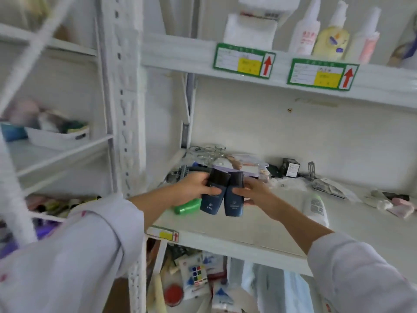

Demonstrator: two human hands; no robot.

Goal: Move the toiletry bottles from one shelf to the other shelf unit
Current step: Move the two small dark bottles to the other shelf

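Two dark blue toiletry bottles with black caps hang side by side above the middle shelf of the right-hand unit. My left hand grips the left blue bottle. The right blue bottle is gripped by my right hand. Both bottles tilt with caps pointing away from me and touch each other. A green bottle lies on the shelf under my left hand. A white bottle with a green-printed label lies on its side to the right of my right wrist.
The upper shelf carries spray and pump bottles and green label cards. Glass cups, a hairbrush, a small black box and packets clutter the back of the middle shelf. The left shelf unit holds a white basket.
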